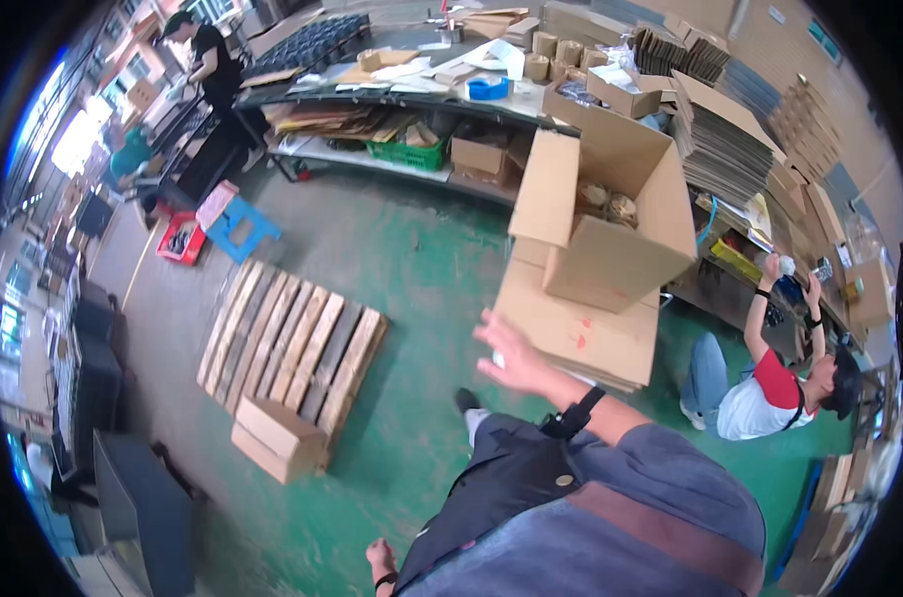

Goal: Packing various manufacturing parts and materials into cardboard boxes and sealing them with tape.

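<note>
My right hand (514,358) reaches out over the green floor, just left of a stack of flat cardboard (610,343). Its fingers are apart and a little blurred; a small white patch shows beside them, too unclear to name. A black strap circles that wrist. Low in the picture, my left hand (380,557) hangs by my side with its fingers curled in, and nothing can be seen in it. On the flat cardboard stands a large carton (620,264) with raised flaps, holding several round wrapped items (610,202).
Left of me lies a wooden pallet (292,338) with a small closed carton (277,438) at its near end. Beyond are a blue stool (240,229), a red crate (181,239) and a long workbench (392,90). A crouching person (770,393) works at shelves on the right; another person (212,70) stands far left.
</note>
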`<state>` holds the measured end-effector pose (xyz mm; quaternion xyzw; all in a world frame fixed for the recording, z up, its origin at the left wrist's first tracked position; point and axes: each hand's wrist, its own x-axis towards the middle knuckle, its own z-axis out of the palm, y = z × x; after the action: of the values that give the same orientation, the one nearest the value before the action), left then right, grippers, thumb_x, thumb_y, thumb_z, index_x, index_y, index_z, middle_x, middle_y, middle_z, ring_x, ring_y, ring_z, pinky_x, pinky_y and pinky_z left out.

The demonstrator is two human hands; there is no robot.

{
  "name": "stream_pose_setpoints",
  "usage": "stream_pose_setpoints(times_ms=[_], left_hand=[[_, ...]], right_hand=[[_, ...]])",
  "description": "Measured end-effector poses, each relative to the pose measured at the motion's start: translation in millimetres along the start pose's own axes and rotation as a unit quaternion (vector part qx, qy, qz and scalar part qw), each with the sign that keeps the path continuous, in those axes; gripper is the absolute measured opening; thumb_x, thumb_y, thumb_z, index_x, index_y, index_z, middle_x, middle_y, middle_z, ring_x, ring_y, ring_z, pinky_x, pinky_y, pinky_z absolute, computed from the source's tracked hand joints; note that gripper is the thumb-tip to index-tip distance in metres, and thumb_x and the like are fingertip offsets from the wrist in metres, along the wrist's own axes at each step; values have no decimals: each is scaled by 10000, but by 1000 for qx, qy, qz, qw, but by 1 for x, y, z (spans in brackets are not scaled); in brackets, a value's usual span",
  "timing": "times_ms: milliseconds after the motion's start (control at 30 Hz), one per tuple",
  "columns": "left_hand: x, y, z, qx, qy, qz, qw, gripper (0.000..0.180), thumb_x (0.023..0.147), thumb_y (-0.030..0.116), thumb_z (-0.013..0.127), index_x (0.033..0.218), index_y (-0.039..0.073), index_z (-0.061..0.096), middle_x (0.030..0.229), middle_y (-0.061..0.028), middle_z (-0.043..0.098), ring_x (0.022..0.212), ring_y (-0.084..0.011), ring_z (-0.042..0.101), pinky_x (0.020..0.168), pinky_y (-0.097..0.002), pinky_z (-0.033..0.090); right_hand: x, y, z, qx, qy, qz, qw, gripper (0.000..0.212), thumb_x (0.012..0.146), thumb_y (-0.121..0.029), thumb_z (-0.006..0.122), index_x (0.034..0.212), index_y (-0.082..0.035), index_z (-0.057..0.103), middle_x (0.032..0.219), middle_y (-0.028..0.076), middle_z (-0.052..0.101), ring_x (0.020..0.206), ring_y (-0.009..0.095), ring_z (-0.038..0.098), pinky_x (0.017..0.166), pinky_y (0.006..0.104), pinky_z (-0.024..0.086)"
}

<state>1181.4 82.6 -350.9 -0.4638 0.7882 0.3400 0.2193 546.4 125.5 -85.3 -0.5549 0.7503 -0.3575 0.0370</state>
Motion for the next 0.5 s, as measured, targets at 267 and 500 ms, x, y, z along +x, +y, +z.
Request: stream_pose_setpoints(times_ms=[267, 500], left_hand=[[203, 101, -262, -396, 112, -86, 907, 269, 937, 268, 561, 1104, 63, 611, 765, -2, 587, 683, -139, 585, 548, -317, 454], [448, 201, -367, 7, 11, 185, 983, 220, 908, 160, 546, 1102, 80, 611, 866, -56, 629, 804, -210, 622, 674, -352, 494]], right_hand=[[177, 159, -49, -176, 346, 259, 885, 296, 877, -170, 590, 1129, -14, 590, 1157, 203, 601, 1113, 360, 568, 947, 413, 457], [182, 187, -49, 340, 348, 478, 731, 141, 932, -124, 592, 1012, -18, 641, 848, -5, 653, 739, 73, 585, 613, 253, 489]])
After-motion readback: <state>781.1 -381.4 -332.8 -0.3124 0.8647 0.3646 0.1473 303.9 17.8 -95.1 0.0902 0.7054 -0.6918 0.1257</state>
